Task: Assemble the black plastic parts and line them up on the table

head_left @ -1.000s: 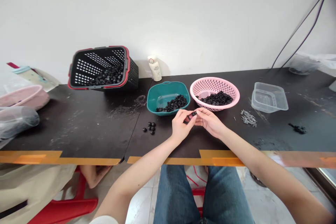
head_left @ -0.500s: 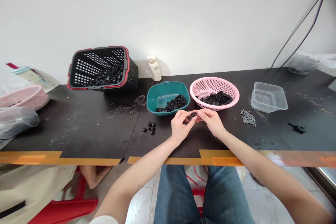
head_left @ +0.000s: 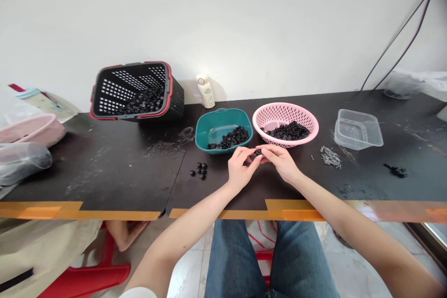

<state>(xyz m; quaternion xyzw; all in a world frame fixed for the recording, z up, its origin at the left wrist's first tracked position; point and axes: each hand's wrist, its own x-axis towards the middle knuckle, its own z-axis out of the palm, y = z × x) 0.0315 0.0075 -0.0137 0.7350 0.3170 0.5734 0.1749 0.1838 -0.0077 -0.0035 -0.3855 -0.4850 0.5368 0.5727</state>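
My left hand [head_left: 240, 167] and my right hand [head_left: 279, 160] meet above the dark table, their fingertips pinching a small black plastic part [head_left: 257, 152]. Much of that part is hidden by my fingers. Just beyond my hands sit a teal bowl [head_left: 223, 117] and a pink perforated colander [head_left: 284, 111], both holding heaps of similar black pieces. Several loose black discs [head_left: 199, 169] lie to the left of my left hand, on the tabletop.
A tilted black basket with a red rim [head_left: 139, 66] holds more black pieces at the left. Grey metal pins [head_left: 330, 157], a clear plastic tub [head_left: 358, 129] and a black piece [head_left: 396, 170] lie right. A co-worker's hand [head_left: 125, 233] shows below the table edge.
My fingers have shifted slightly around the small black part, and my right hand sits a little closer to it. The bowls and basket have not moved.
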